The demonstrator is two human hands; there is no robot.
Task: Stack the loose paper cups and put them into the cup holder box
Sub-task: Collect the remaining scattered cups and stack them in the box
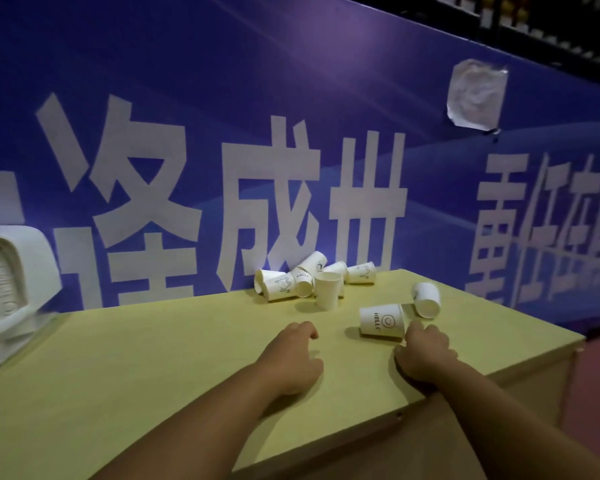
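Loose cups (pixel 305 282) heaped at far tabletop (pixel 153 358) edge; HELLO cup (pixel 381 322) upside down just beside right hand (pixel 426 351); side-lying cup (pixel 426 299) just beyond; cup holder box (pixel 11 289) far left w/ cups inside; left hand (pixel 291 358) on tabletop; both hands' fingers loosely curled, holding nothing.

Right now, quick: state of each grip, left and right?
Left grip: open, fingers loosely curled, resting on the table, holding nothing.
Right grip: open, holding nothing; fingertips beside the HELLO cup, contact cannot be told.

Bare left hand (pixel 291 358) and bare right hand (pixel 426 355) on bare forearms (pixel 201 420).
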